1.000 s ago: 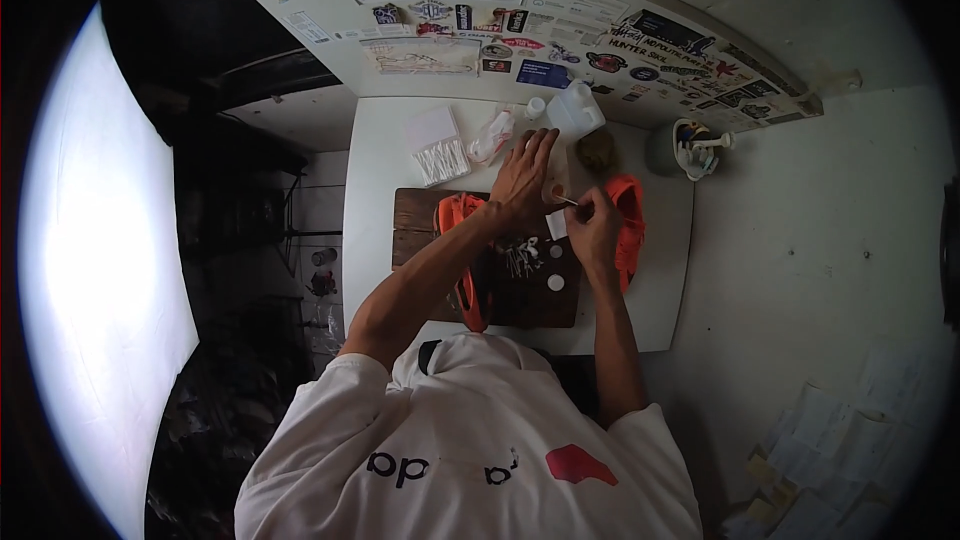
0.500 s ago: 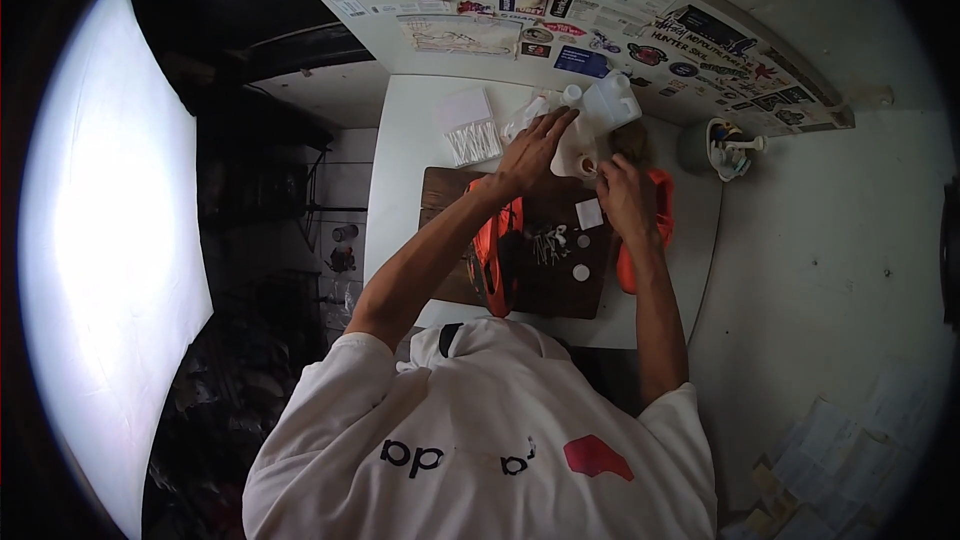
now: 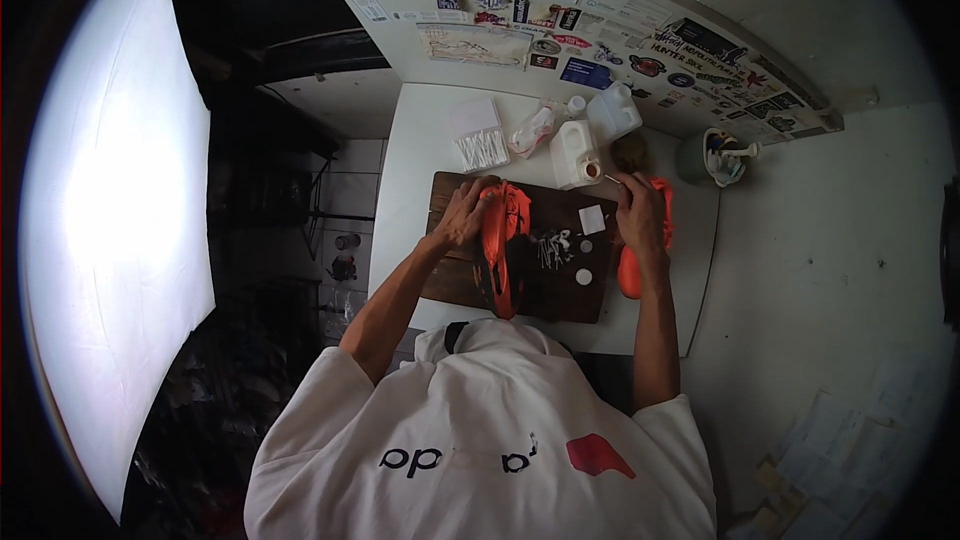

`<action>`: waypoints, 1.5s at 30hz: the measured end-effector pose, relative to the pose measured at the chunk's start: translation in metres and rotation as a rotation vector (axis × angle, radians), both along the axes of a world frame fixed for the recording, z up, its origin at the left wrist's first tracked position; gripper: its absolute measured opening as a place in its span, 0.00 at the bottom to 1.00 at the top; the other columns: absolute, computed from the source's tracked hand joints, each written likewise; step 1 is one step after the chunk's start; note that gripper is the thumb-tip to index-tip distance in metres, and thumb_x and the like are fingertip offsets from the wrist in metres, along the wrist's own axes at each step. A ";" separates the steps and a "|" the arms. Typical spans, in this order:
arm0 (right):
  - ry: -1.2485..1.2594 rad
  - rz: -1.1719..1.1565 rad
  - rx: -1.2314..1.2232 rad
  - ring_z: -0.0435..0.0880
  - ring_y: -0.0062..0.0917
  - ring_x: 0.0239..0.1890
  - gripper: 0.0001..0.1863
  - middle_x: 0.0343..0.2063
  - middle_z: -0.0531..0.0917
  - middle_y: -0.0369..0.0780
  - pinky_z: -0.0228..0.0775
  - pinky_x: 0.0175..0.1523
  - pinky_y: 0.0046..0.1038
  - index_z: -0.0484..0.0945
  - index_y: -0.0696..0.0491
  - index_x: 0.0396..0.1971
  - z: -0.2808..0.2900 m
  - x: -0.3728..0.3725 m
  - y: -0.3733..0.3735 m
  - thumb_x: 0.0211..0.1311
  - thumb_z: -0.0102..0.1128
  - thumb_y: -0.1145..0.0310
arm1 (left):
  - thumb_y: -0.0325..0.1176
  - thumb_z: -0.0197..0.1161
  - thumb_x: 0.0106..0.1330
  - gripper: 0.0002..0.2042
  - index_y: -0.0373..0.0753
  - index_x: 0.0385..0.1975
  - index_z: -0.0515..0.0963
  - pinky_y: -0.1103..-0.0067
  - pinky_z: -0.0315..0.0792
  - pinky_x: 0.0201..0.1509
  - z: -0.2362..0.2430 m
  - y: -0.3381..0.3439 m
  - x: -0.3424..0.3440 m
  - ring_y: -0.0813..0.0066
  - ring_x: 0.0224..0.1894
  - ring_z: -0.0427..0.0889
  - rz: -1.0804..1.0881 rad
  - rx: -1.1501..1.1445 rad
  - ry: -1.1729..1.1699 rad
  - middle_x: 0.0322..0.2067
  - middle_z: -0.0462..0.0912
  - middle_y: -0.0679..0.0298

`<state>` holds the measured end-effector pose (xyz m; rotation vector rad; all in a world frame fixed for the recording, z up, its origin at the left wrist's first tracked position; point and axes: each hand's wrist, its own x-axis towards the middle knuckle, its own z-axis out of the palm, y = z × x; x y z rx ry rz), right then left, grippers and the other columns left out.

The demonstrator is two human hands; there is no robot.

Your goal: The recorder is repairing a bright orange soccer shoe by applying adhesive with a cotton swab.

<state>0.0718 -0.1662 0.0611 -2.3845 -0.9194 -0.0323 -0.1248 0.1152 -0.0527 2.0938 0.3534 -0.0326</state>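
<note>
On the dark wooden board (image 3: 450,280) an orange and dark shoe (image 3: 497,240) points lengthwise toward me. My left hand (image 3: 465,212) grips its far left part, fingertips curled at the upper edge. Pinched in my right hand (image 3: 641,210) is a thin cotton swab (image 3: 612,179), its tip close to the uncapped mouth of a whitish plastic jug (image 3: 573,152). A second orange shoe (image 3: 629,273) lies right of the board, partly hidden by my right hand and forearm. Several loose swabs (image 3: 553,249), a white square pad (image 3: 592,220) and a white round cap (image 3: 584,278) rest on the board.
Behind the board stand an open box of swabs (image 3: 481,145), a clear plastic bag (image 3: 532,130), a small white-capped bottle (image 3: 575,108) and a translucent canister (image 3: 614,112). A grey pot of tools (image 3: 705,158) is at the right by the sticker-covered panel (image 3: 600,25).
My left hand has come back from the jug to the shoe. My right hand has drawn slightly nearer and right, with the swab now visible. The view has shifted a little.
</note>
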 end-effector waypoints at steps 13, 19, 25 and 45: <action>0.285 0.282 0.387 0.77 0.16 0.33 0.03 0.34 0.81 0.34 0.68 0.35 0.23 0.84 0.56 0.40 0.200 -0.093 0.001 0.71 0.64 0.74 | 0.45 0.48 0.73 0.24 0.41 0.62 0.76 0.61 0.65 0.72 0.259 -0.028 0.029 0.48 0.65 0.71 -0.164 -0.184 -0.231 0.57 0.72 0.48; 0.199 0.491 0.360 0.78 0.18 0.32 0.06 0.34 0.82 0.34 0.69 0.36 0.24 0.86 0.53 0.39 0.255 -0.135 0.001 0.63 0.71 0.76 | 0.43 0.50 0.74 0.24 0.33 0.60 0.78 0.65 0.65 0.73 0.306 -0.058 -0.005 0.57 0.67 0.73 -0.411 -0.566 -0.131 0.61 0.76 0.49; 0.061 0.542 0.223 0.79 0.23 0.33 0.07 0.33 0.82 0.35 0.73 0.36 0.26 0.86 0.53 0.37 0.252 -0.162 0.000 0.59 0.72 0.79 | 0.40 0.46 0.79 0.23 0.33 0.65 0.76 0.66 0.61 0.78 0.314 -0.077 -0.030 0.55 0.73 0.70 -0.386 -0.584 -0.080 0.69 0.74 0.51; -0.095 0.444 0.230 0.78 0.28 0.28 0.08 0.28 0.77 0.37 0.71 0.33 0.30 0.83 0.55 0.33 0.235 -0.183 0.001 0.53 0.70 0.80 | 0.38 0.44 0.79 0.22 0.37 0.65 0.76 0.63 0.64 0.78 0.303 -0.079 -0.030 0.49 0.73 0.70 -0.475 -0.054 -0.226 0.68 0.75 0.51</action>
